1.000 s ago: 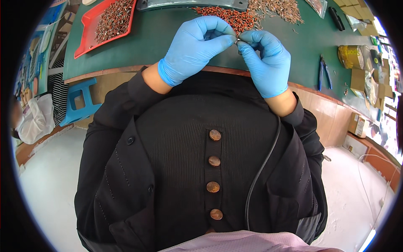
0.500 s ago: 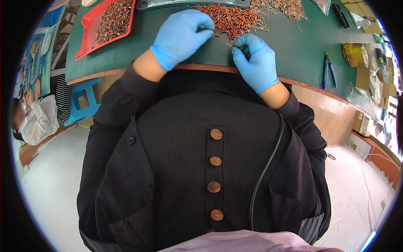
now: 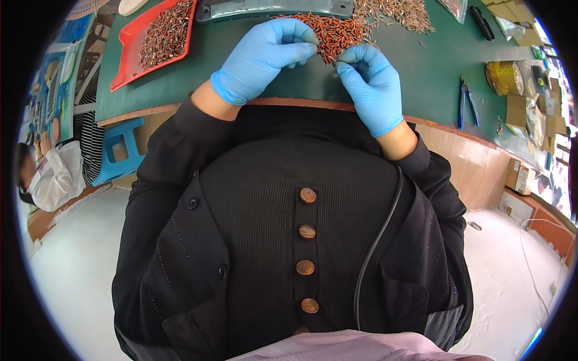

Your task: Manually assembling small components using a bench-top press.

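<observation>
Both my hands wear blue gloves and work over a green table (image 3: 421,66). My left hand (image 3: 265,57) curls its fingertips at the near edge of a pile of small red-orange parts (image 3: 334,30). My right hand (image 3: 370,84) pinches a thin small part (image 3: 338,60) between thumb and forefinger, right beside the left fingertips. What the left fingers hold, if anything, is hidden by the glove.
A red tray (image 3: 129,45) with brownish small parts lies at the far left. Paler loose parts (image 3: 397,12) spread at the back. Blue-handled pliers (image 3: 466,99) and a yellow tape roll (image 3: 506,75) sit on the right. A blue stool (image 3: 120,150) and another seated person (image 3: 48,174) are on the left.
Both hands have moved from the table's near edge forward to the red-orange pile and now meet fingertip to fingertip again.
</observation>
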